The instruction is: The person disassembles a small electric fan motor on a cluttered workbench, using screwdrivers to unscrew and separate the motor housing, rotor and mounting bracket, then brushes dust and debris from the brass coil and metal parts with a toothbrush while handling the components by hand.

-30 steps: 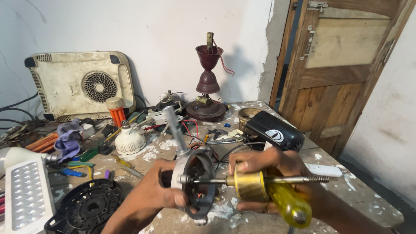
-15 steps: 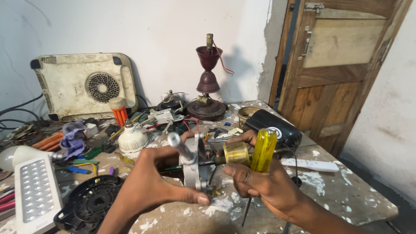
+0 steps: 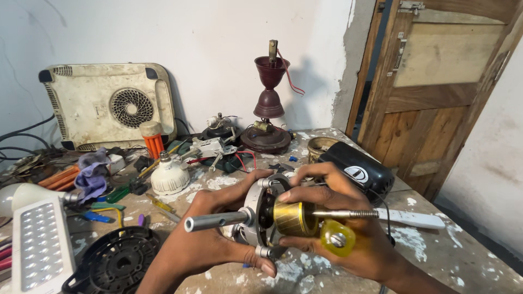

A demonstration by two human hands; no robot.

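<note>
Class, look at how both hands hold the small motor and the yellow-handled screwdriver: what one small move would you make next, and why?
Probably turn the screwdriver tip-first toward the motor. The right hand holds it with the yellow handle facing the camera, while also pinching the brass-coloured part. The left hand already braces the motor's round housing from behind, so it looks steady enough.

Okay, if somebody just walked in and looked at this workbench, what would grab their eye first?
Front and centre, the left hand and right hand grip a small motor assembly with a steel shaft and a brass-coloured part, a yellow-handled screwdriver tucked in the right hand. Behind it, a dark red fan mount stands upright against the white wall, and a grubby cream appliance casing leans at the back left.
</note>
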